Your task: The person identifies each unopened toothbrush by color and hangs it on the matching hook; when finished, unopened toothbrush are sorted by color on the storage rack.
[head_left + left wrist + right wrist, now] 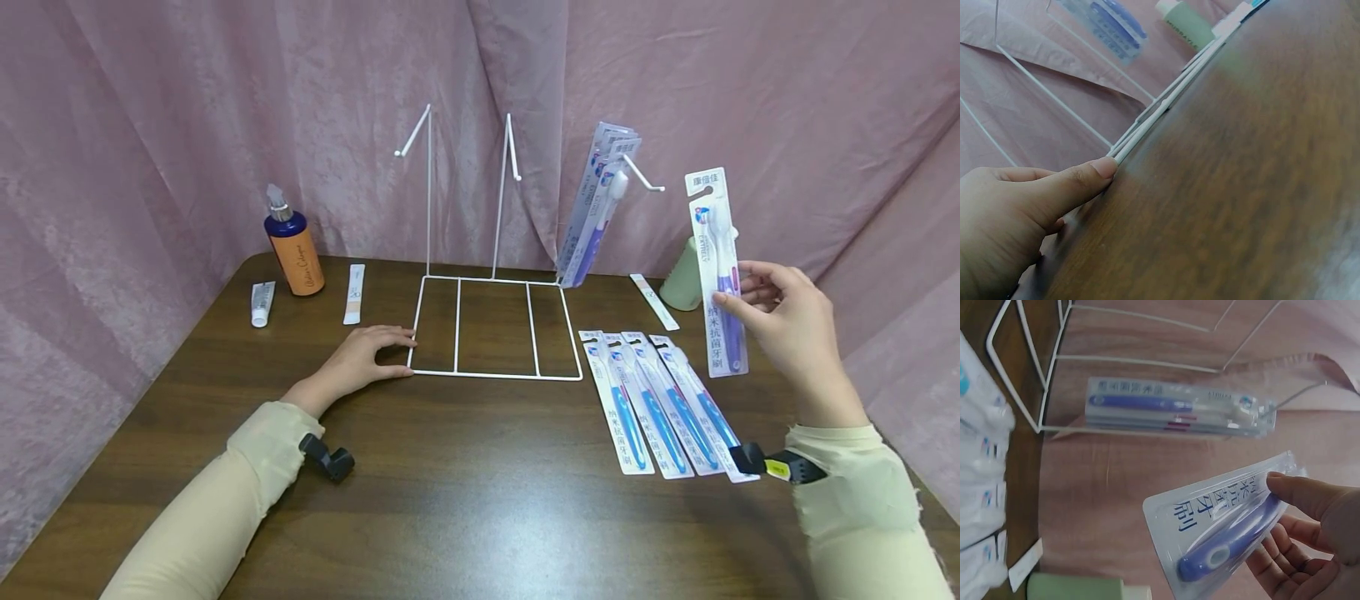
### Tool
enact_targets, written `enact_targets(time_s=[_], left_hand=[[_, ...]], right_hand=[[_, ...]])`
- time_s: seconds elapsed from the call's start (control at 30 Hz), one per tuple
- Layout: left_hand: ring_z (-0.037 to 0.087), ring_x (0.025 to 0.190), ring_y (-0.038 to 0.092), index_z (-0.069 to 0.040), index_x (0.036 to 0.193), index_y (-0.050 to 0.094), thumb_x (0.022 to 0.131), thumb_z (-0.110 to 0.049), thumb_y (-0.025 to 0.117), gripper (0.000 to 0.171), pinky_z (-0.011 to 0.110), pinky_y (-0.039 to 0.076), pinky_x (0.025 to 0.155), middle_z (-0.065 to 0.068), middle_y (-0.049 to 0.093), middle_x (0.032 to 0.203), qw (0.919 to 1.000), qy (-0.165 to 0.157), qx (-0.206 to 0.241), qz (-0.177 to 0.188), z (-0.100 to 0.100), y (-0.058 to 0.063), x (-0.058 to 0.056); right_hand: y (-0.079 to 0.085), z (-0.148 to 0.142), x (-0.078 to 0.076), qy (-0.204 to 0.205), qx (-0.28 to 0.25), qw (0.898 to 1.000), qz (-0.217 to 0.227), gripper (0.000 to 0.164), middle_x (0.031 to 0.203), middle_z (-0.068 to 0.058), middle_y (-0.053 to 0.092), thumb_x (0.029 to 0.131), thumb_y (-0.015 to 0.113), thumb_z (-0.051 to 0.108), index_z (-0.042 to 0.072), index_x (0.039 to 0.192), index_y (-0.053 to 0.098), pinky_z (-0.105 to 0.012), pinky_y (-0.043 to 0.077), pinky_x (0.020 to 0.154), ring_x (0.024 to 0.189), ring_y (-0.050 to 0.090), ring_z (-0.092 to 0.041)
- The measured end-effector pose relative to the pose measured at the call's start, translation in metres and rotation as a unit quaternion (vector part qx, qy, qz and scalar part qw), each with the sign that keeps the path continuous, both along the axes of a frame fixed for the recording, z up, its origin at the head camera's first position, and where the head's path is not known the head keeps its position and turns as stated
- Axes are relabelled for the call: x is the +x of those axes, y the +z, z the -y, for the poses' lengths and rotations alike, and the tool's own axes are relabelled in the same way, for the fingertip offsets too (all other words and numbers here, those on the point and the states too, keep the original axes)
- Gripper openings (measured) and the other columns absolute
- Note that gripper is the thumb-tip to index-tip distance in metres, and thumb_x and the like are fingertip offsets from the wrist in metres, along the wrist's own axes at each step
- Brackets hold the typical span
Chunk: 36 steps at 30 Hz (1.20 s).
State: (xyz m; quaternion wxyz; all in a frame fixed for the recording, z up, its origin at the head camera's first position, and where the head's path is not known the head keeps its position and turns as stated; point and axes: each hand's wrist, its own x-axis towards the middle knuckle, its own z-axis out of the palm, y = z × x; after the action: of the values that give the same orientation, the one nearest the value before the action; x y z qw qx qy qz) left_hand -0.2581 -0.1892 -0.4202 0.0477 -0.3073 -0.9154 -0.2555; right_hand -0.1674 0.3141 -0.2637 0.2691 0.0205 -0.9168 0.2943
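Observation:
My right hand (797, 325) pinches a purple toothbrush in its blister pack (722, 275) between thumb and fingers, upright above the table's right side. In the right wrist view the pack tilts, with its handle end away from the hand. My left hand (362, 365) rests at the front left corner of a white wire rack (495, 375), fingers extended over the side bar. Its thumb (1100, 169) presses on that corner. More purple toothbrush packs (596, 217) hang on the rack's right hook (645, 177). The left hook (412, 132) and middle hook (513, 154) hold nothing.
Several blue toothbrush packs (660, 408) lie in a row right of the rack. A green bottle (681, 282) and a thin strip (655, 302) are behind them. Left stand an orange-labelled bottle (296, 257), a small tube (262, 302) and another strip (354, 294). A pink curtain (360, 100) backs the table.

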Motion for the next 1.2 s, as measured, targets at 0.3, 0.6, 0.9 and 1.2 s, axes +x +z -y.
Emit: enact_targets(time_s=[0.3, 0.6, 0.9, 1.2], left_hand=[[0.032, 0.132, 0.049, -0.013, 0.122, 0.067, 0.080, -0.035, 0.077, 0.048, 0.054, 0.033, 0.111, 0.007, 0.057, 0.138, 1.0000, -0.001, 0.000, -0.002, 0.000, -0.001, 0.000], [0.031, 0.132, 0.049, -0.014, 0.122, 0.067, 0.080, -0.036, 0.077, 0.049, 0.055, 0.032, 0.112, 0.006, 0.057, 0.139, 1.0000, 0.001, 0.000, -0.001, -0.001, 0.001, 0.000], [0.031, 0.132, 0.049, -0.013, 0.122, 0.067, 0.080, -0.035, 0.077, 0.048, 0.054, 0.032, 0.112, 0.006, 0.057, 0.139, 1.0000, 0.002, -0.001, 0.000, 0.000, 0.002, 0.001], [0.031, 0.132, 0.049, -0.014, 0.122, 0.067, 0.081, -0.034, 0.076, 0.047, 0.055, 0.032, 0.112, 0.006, 0.057, 0.139, 1.0000, 0.002, -0.001, 0.001, 0.000, 0.001, 0.002]], right_hand=[[0.000, 0.028, -0.003, 0.028, -0.045, 0.998, -0.045, 0.045, 0.093, 0.021, 0.046, 0.083, 0.075, 0.011, -0.002, 0.124, 0.060, 0.003, 0.041, 0.066, 0.076, 0.049, 0.013], [0.000, 0.041, 0.000, 0.050, -0.048, 0.995, -0.069, 0.045, 0.092, 0.020, 0.047, 0.080, 0.077, 0.006, -0.001, 0.123, 0.062, 0.002, 0.041, 0.068, 0.078, 0.050, 0.010], [-0.003, 0.049, -0.001, 0.075, -0.035, 0.992, -0.092, 0.043, 0.091, 0.021, 0.047, 0.078, 0.078, 0.003, -0.002, 0.119, 0.064, 0.001, 0.042, 0.069, 0.078, 0.050, 0.013], [-0.010, 0.059, -0.011, 0.075, -0.030, 0.993, -0.087, 0.042, 0.092, 0.011, 0.049, 0.080, 0.077, 0.005, -0.002, 0.119, 0.063, 0.001, 0.043, 0.067, 0.079, 0.049, 0.012]])
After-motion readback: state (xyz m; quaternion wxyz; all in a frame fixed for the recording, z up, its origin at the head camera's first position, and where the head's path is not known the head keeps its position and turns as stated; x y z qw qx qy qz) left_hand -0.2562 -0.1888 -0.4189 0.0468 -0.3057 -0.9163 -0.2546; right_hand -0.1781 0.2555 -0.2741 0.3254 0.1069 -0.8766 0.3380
